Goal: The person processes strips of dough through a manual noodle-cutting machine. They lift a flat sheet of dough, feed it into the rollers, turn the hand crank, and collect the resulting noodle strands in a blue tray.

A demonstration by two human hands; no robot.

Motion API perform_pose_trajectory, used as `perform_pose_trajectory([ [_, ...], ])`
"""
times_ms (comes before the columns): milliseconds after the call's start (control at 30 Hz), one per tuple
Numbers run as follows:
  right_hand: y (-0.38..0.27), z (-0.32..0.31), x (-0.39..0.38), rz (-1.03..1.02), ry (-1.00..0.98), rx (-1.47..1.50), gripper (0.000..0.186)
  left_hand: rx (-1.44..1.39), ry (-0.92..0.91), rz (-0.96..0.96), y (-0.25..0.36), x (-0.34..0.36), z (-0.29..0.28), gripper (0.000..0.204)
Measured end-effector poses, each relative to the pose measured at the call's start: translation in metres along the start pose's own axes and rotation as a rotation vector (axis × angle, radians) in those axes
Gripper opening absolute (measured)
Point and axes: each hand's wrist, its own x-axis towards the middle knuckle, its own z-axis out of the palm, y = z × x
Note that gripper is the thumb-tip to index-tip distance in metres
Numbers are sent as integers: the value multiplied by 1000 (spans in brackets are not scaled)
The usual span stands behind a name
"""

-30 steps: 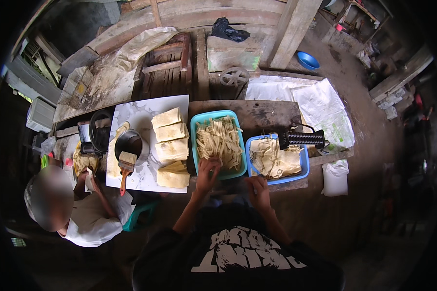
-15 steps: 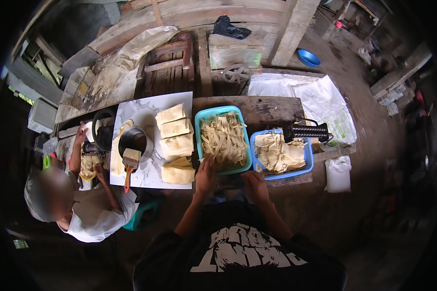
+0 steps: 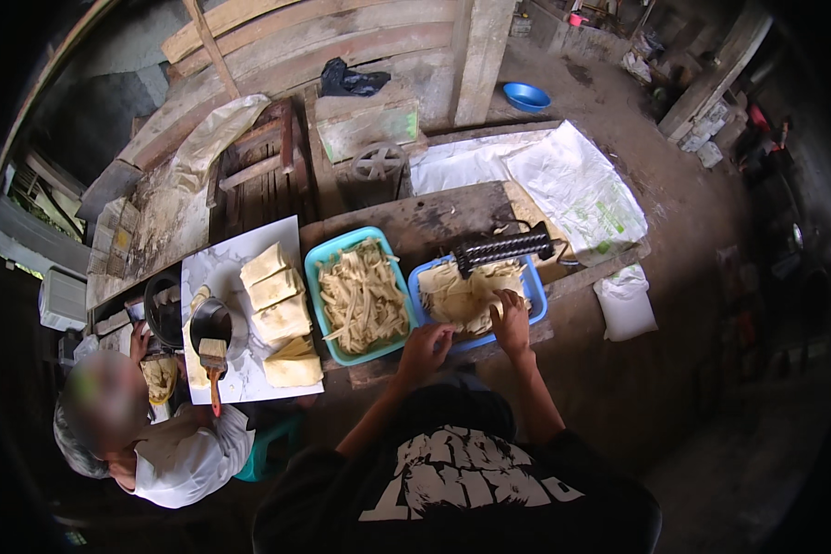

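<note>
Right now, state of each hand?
Left hand: fingers curled beside the blue basin; grip can't be told.
Right hand: fingers bent over the pale sheets in it; grip can't be told.

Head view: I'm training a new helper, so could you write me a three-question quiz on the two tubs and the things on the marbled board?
1. True or false: the teal tub stands to the left of the blue tub.
2. Which tool is nearest the dark pot? A) a ladle, B) a brush, C) a knife
3. Fill in the colour: the person's right hand is over the ____ tub.

Key: 1. True. 2. B. 3. Blue.
</note>
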Motion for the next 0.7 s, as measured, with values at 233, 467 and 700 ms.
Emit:
perform_pose_trajectory([
  [233, 95, -49, 60, 169, -166, -176, 36, 322, 181, -4, 36, 97, 123, 36],
  [467, 156, -73, 87, 139, -148, -101, 40, 232, 368, -170, 48, 143, 203, 36],
  [700, 193, -84, 109, 234, -174, -77, 39, 67, 513, -269, 57, 166, 238, 21],
])
